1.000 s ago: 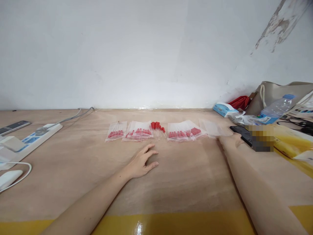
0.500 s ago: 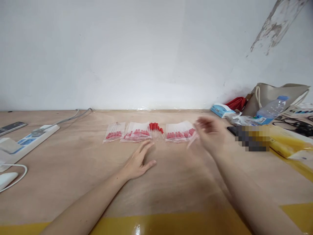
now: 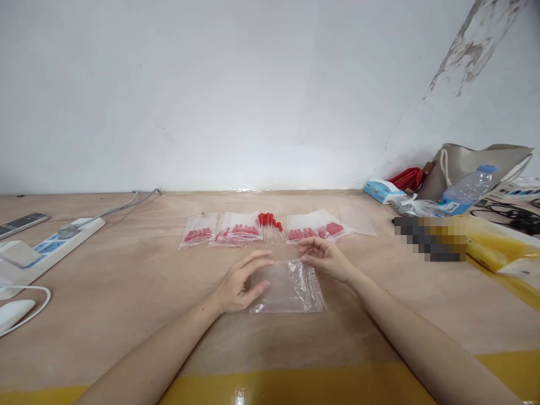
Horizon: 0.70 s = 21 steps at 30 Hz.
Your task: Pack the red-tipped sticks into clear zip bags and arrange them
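Note:
A clear plastic zip bag point(image 3: 287, 289) lies flat on the table between my hands, with no contents visible in it. My right hand point(image 3: 325, 260) pinches its far right corner between thumb and fingers. My left hand point(image 3: 242, 281) is open at the bag's left side, thumb and fingers apart, the fingertips over its far left corner. Beyond them lie several loose red-capped thin sticks point(image 3: 266, 219). Small bags with red-capped pieces flank them, on the left point(image 3: 238, 228) and on the right point(image 3: 312, 226). Another flat clear bag point(image 3: 358, 220) rests at the right end.
At the left are a power strip point(image 3: 54, 247) with cables and a dark phone-like device point(image 3: 23, 224). On the right stand a tissue pack point(image 3: 383, 191), a water bottle point(image 3: 468, 188), a grey bag point(image 3: 459, 163) and a yellow package point(image 3: 493, 242). A white wall point(image 3: 253, 101) rises behind.
My right hand has come from the right bags toward the middle, and the clear zip bag now lies before me. My left hand stays in nearly the same place.

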### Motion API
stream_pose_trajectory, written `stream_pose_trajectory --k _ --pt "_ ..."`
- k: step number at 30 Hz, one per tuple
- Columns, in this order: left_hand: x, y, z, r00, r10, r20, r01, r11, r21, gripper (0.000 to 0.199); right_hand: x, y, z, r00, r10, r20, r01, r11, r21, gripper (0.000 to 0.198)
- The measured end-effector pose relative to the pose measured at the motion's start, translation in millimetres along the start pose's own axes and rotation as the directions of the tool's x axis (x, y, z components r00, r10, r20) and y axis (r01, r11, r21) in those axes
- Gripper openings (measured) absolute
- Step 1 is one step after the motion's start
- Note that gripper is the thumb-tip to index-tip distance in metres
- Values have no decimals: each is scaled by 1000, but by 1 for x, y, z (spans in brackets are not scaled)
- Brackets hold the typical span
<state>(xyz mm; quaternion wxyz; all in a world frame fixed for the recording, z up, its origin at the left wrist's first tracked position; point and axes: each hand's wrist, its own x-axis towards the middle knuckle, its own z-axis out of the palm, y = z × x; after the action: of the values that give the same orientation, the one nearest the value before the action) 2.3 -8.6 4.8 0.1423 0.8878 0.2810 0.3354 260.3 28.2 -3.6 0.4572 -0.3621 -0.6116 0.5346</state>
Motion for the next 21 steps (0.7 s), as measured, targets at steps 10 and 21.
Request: stream_pose_trajectory --k 10,21 --pt "4 -1 1 892 -138 430 70 983 171 53 -8 2 2 929 285 -237 -365 815 -450 40" --pt "3 -1 0 906 -103 412 28 982 185 52 -18 2 11 908 383 -173 -417 870 -263 28"
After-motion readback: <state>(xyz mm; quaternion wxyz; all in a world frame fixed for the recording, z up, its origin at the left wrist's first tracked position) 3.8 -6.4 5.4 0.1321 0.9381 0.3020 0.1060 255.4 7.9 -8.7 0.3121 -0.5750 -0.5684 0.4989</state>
